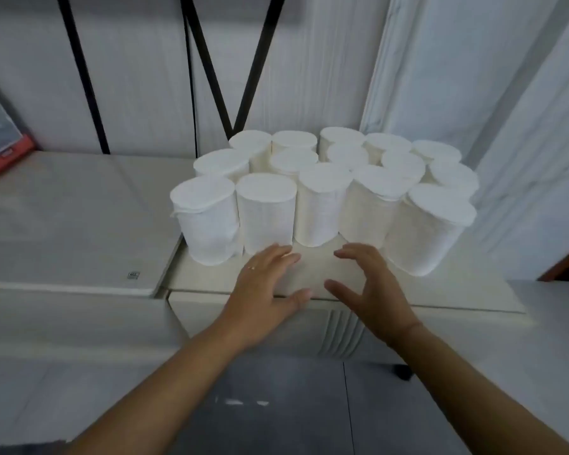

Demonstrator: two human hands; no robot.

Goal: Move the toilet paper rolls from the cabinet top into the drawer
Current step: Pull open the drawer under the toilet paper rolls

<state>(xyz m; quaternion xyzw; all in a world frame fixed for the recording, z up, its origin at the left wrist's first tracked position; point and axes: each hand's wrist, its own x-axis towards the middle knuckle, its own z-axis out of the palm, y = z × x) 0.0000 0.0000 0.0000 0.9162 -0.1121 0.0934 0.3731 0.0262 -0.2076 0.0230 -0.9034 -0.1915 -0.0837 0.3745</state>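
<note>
The rolls (322,188) stood upright, packed together on the cabinet top (312,274), and both hands, left (266,290) and right (368,290), hovered empty before the front row with fingers spread, probably shaped to take a roll each; no drawer showed.

Spread hands (270,284) before upright toilet paper rolls (322,192)

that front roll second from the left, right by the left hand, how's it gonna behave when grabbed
The roll will probably feel light and soft, since it looks like plain wound paper with a squashed oval top. It may dent under a firm squeeze. Standing upright and packed against its neighbour, pulling it could nudge or tip that one. The left hand is open, not gripping.
</note>
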